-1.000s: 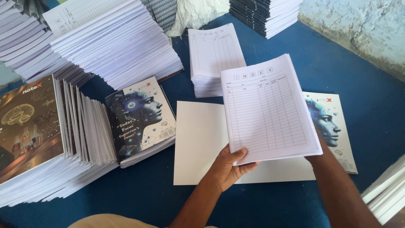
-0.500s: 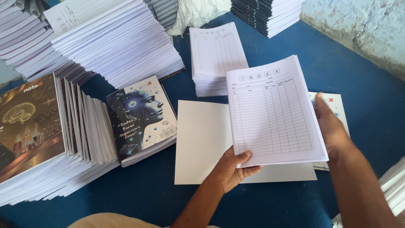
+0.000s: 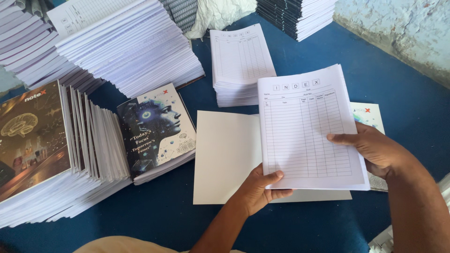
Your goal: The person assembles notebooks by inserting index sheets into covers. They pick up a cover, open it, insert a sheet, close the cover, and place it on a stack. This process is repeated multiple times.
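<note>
1. Whereas a second ago the right hand [image 3: 375, 152] was hidden behind the sheaf of ruled pages [image 3: 309, 131], it is now laid on the sheaf's right edge, so the sheaf is gripped from both sides.
2. The left hand [image 3: 258, 187] is closed on the lower left corner, thumb on top. A two-handed hold is judged steadier for placing.
3. The sheaf is held tilted just above the blank white card [image 3: 225, 154] on the blue bench [image 3: 403, 84]; its top sheet is a white form with a ruled table.
4. Beneath its right side a printed cover [image 3: 370, 117] is partly seen.
5. Further out are noted a second pile of ruled forms [image 3: 239, 61], a dark-covered notebook [image 3: 157, 129], and fanned stacks of notebooks [image 3: 70, 154] at left.
</note>
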